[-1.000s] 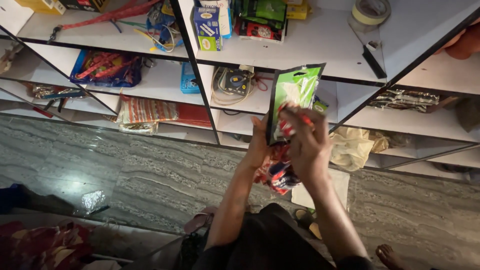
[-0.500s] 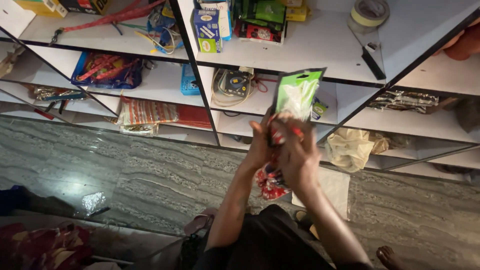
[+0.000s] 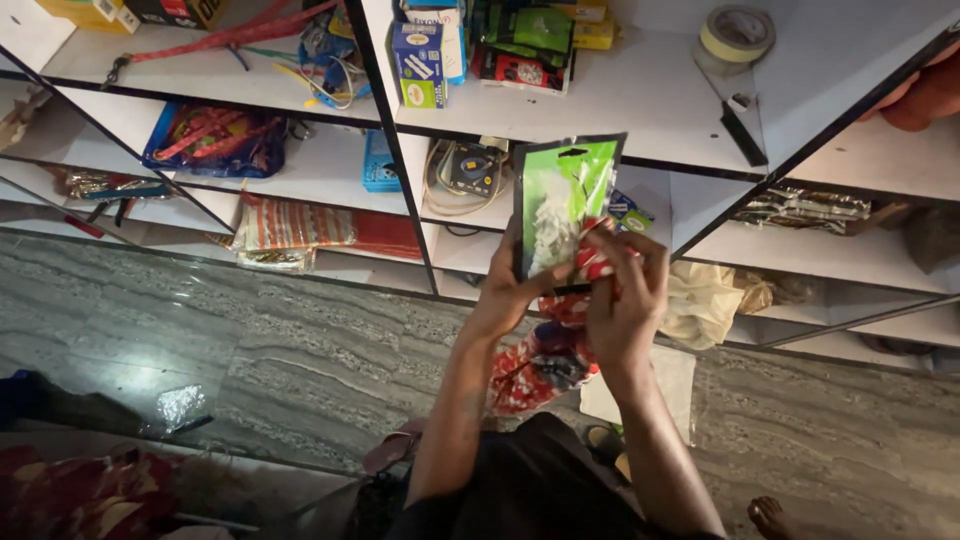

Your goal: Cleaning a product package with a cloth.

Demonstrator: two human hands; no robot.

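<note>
The left hand (image 3: pixel 515 285) grips a flat green packet (image 3: pixel 562 200) by its lower left edge, thumb across the front, and holds it upright in front of the white shelves (image 3: pixel 640 110). Through the packet's clear window something white and clustered shows, though it is too blurred to say what. The right hand (image 3: pixel 625 300) is closed at the packet's lower right corner, its fingertips (image 3: pixel 610 245) pinching a small red and white piece (image 3: pixel 592 262) against it; whether that piece is part of the packet or a separate wrapper cannot be told from here. Just below both hands hangs a red patterned bag (image 3: pixel 540 365), partly hidden by the wrists. Behind the packet, on the shelf level with it, lies a dark gadget with a coiled cable (image 3: pixel 465 170), and on the shelf above stand a small blue and white box (image 3: pixel 420 65) and some green and red packs (image 3: pixel 525 40). A roll of tape (image 3: pixel 735 35) sits further right on that same shelf. Under the shelves runs a grey veined stone floor (image 3: pixel 250 340), with a crumpled pale bag (image 3: pixel 705 300) on the lowest shelf beside the right hand.
</note>
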